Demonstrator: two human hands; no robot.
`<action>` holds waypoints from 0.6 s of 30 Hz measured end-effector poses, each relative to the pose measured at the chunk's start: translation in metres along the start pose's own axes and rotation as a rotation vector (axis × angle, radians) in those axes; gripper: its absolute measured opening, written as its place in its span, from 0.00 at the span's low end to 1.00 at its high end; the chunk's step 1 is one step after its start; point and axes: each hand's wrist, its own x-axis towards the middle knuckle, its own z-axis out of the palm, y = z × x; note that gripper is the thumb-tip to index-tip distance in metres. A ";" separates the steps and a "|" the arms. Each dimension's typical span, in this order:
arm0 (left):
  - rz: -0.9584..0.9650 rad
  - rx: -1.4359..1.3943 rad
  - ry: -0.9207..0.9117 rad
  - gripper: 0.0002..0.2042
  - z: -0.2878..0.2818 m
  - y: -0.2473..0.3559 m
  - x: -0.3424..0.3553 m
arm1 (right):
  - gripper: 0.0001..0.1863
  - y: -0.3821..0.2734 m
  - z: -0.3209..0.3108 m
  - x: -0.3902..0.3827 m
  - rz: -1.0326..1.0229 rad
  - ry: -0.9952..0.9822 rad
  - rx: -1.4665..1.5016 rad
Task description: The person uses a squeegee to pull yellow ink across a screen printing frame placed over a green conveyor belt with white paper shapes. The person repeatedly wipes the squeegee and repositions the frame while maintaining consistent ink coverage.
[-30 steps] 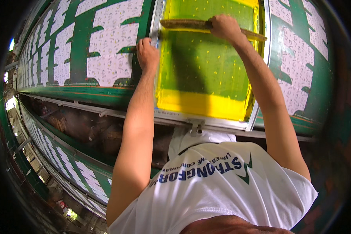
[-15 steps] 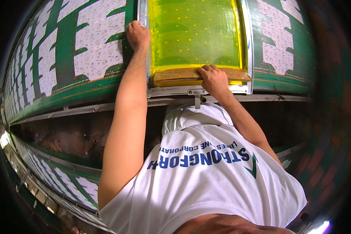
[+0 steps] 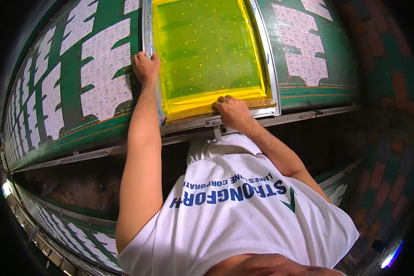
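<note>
A screen-printing frame (image 3: 265,50) with a pale metal rim and a yellow-green mesh (image 3: 207,50) lies on a long green table. My left hand (image 3: 146,67) is closed round the frame's left rail, its fingertips curled over the edge. At the near end of the mesh my right hand (image 3: 233,112) grips a squeegee (image 3: 257,105) with a brown wooden handle. The squeegee lies across the frame's width, close to the near rail. Bright yellow ink shows along its far side and round the mesh border. My right palm hides part of the handle.
White printed cut pieces (image 3: 106,71) lie in rows on the green table (image 3: 69,124), left and right of the frame. A metal rail (image 3: 303,117) runs along the near edge, where a bracket (image 3: 215,124) on the frame meets it. Another table with white pieces stands behind at lower left.
My right hand has drawn the squeegee nearer to the frame's near rail and tipped it, so less of its wooden face shows. My left hand still holds the rail. The whole view has turned slightly.
</note>
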 end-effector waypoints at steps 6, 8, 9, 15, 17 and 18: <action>0.031 0.077 0.012 0.21 0.003 -0.002 0.003 | 0.29 0.015 -0.016 -0.021 -0.190 -0.049 0.255; 0.029 0.094 0.002 0.20 0.002 0.000 0.003 | 0.32 0.030 -0.024 -0.024 -0.198 -0.109 0.388; 0.029 0.106 0.009 0.20 0.002 0.001 0.002 | 0.31 0.041 -0.028 -0.025 -0.149 -0.116 0.364; 0.053 0.171 0.045 0.18 0.000 0.009 0.002 | 0.19 0.135 -0.041 -0.043 0.136 0.239 0.429; 0.063 0.182 0.047 0.17 0.000 0.009 0.001 | 0.20 0.170 -0.043 -0.051 0.253 0.385 0.420; 0.058 0.179 0.051 0.17 0.000 0.009 0.001 | 0.20 0.183 -0.041 -0.055 0.296 0.478 0.419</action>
